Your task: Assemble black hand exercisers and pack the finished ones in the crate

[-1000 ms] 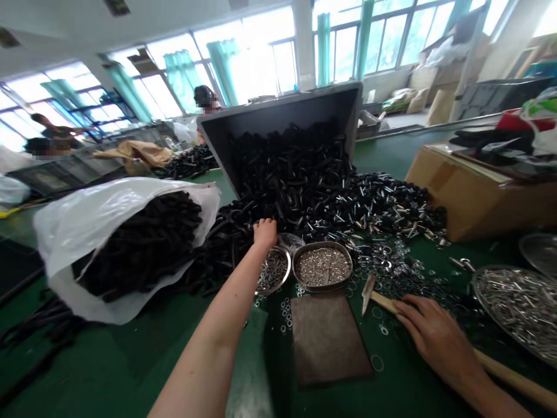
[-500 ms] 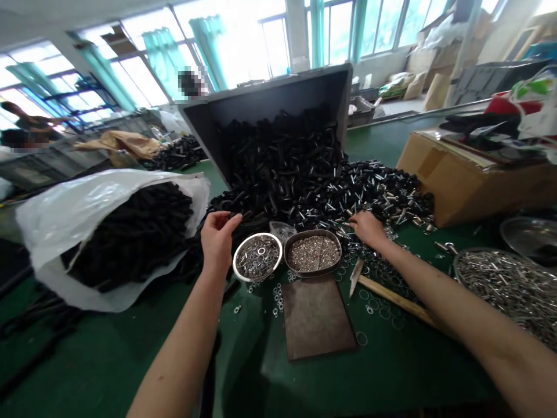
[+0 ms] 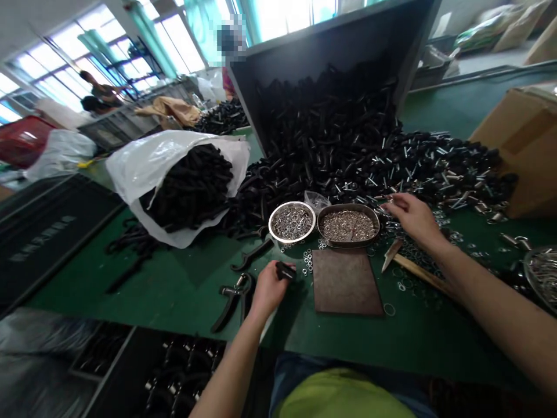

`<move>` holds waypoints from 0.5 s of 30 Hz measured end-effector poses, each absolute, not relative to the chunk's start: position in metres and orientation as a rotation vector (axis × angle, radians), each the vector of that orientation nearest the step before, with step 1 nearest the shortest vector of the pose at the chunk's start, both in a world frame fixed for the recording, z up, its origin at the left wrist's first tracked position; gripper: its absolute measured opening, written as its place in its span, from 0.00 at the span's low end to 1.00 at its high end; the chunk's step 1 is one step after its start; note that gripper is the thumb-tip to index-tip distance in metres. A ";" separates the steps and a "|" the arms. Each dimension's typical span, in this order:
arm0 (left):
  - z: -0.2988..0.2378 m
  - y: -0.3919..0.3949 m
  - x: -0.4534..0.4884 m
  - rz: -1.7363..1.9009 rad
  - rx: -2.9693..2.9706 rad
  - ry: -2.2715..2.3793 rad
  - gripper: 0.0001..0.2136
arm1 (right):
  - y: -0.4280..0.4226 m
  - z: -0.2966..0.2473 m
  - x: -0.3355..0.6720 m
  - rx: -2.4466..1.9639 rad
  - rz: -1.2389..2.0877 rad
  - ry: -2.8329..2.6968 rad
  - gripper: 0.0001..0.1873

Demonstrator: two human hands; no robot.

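Note:
My left hand (image 3: 268, 290) is closed around a short black plastic part (image 3: 286, 270) and hovers over the green table, left of a brown metal plate (image 3: 347, 283). My right hand (image 3: 414, 219) has its fingers pinched together at the edge of a pile of black parts with silver pins (image 3: 418, 165); what is between the fingertips is too small to make out. Close to the right hand stands an oval tin of small metal pieces (image 3: 348, 225). Beside it is a round bowl of washers (image 3: 292, 222). A hammer (image 3: 418, 268) lies below my right wrist.
A tipped grey crate (image 3: 331, 46) spills black parts across the back. At left lies a white bag (image 3: 134, 168) of black parts. Assembled black pieces (image 3: 232, 302) rest near my left forearm. Loose rings (image 3: 389, 309) are scattered about. A cardboard box (image 3: 517, 139) stands right.
The view has turned left and down. My left hand has come back from the pile toward the table's front and now holds a black part. My right hand stays by the pile.

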State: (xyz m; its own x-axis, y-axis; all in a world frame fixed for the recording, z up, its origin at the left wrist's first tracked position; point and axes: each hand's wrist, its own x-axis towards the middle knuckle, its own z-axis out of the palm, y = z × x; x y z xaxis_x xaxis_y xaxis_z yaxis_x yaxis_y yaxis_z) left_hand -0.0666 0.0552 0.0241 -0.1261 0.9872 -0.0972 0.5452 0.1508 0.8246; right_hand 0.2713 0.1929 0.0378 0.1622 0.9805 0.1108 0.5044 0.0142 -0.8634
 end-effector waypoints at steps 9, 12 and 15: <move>0.000 0.063 -0.047 0.374 2.127 1.797 0.15 | 0.061 0.055 0.207 -1.103 1.659 -1.025 0.14; 0.006 0.061 -0.048 0.481 2.051 1.714 0.15 | 0.044 0.048 0.200 -1.104 1.651 -1.008 0.12; 0.018 0.050 -0.040 0.799 1.666 1.606 0.15 | 0.033 0.045 0.197 -1.107 1.688 -0.987 0.11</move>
